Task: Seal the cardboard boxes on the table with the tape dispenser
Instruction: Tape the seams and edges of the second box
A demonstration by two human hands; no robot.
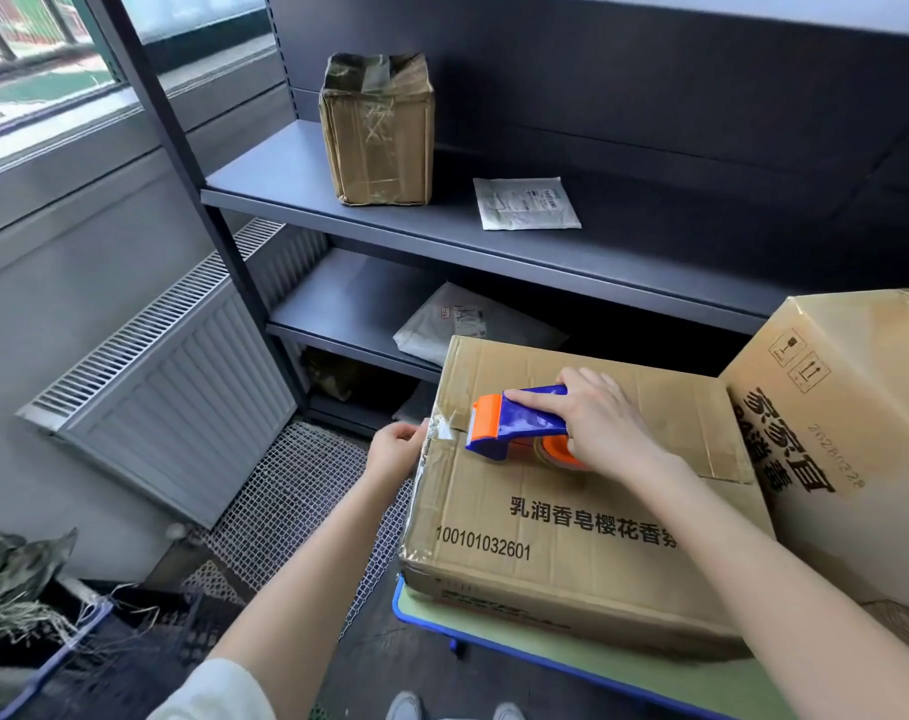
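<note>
A large cardboard box with black printed text lies on a green table with a blue rim. My right hand grips a blue and orange tape dispenser pressed on the box's top seam near its left edge. Clear tape folds over that left edge. My left hand presses against the box's left side, on the tape end. A second, taller cardboard box stands to the right, touching the first.
A dark metal shelf unit stands behind the table, holding a small taped box and a white mailer; another mailer lies one shelf lower. A radiator is on the left wall. Mesh grating covers the floor.
</note>
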